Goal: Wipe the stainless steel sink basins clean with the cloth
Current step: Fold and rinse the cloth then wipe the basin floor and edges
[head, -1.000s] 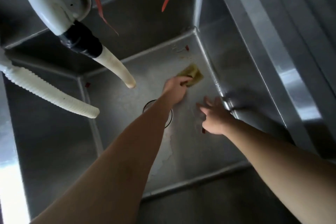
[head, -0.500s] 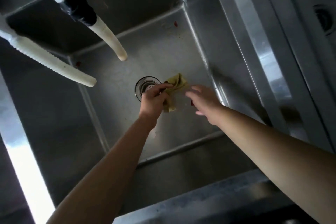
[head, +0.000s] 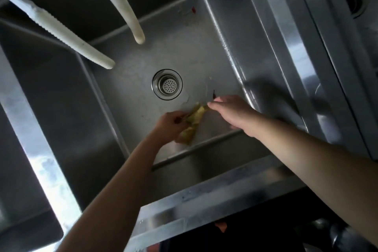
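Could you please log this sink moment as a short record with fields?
basin: stainless steel basin, floor wet and streaked
cloth: yellow cloth, bunched, on floor near front wall
left hand: left hand grips cloth
right hand: right hand open, fingers reaching cloth's tip
drain: strainer uncovered
debris: red fleck at far corner

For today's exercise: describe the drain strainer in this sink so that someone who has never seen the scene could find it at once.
Start with the large steel basin in the middle of the view. On its floor, just beyond the left hand gripping the yellow cloth, sits the drain strainer. It is the only round thing on the flat floor: shiny rings around a perforated centre.
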Demonstrator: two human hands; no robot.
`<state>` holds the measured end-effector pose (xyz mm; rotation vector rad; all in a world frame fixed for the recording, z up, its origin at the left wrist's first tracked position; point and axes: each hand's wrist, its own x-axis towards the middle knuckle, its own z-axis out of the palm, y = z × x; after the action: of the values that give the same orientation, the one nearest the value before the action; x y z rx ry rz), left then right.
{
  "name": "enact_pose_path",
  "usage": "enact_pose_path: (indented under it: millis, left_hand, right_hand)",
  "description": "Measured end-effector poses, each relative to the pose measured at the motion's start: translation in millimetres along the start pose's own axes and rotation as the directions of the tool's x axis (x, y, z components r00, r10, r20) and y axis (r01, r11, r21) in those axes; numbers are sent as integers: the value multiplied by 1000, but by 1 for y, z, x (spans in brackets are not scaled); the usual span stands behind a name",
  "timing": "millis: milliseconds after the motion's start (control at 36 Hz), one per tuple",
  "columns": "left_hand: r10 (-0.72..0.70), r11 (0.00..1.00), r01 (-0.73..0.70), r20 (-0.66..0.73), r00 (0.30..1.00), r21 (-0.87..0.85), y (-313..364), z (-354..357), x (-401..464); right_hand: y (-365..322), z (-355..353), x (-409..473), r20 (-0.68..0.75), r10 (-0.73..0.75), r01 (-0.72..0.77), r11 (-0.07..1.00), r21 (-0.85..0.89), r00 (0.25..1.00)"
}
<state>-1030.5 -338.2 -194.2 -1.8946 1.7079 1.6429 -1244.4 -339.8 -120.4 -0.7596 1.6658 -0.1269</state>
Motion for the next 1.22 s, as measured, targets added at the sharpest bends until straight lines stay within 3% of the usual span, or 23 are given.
enact_pose_path:
  millis: [56,111,194,278,417,611,694,806,1056,1222]
  left_hand:
    - [-15,960,-13,96,995,281,-19,-9,2]
    - [-4,895,-111,256,967,433,-34,-10,-1]
    - [-51,857,-193,452,890,477,-51,5,-14]
    - [-27,858,-232,491,871,458,-62,21,-23]
    - [39,823,-261,408,912,505,-71,30,-15]
    - [113,678,-304,314,943,670,-63,41,9]
    - [151,766,-228,175,973,601,-53,29,28]
    - [88,854,-38,-71,994,518,-29,-3,63]
    - [10,864,140,-295,955,484,-6,-62,119]
    - [61,991,-12,-367,928,135,6,-50,83]
  right_hand:
    - [7,0,-9,56,-82,94,961,-261,995]
    - [14,3,-25,160,-59,133,853,-505,985]
    - [30,15,-55,211,-71,205,659,-724,975]
    - [41,20,-76,187,-196,267,574,-774,963]
    - [41,24,-82,69,-486,344,505,-792,871]
    - [44,29,-84,20,-576,347,465,-815,817]
    - [43,30,-85,6,-558,332,484,-810,830]
    - [40,30,-85,15,-501,322,534,-782,865]
    - [35,29,-88,3,-468,303,568,-766,884]
    - [36,29,-89,-5,-450,279,562,-779,893]
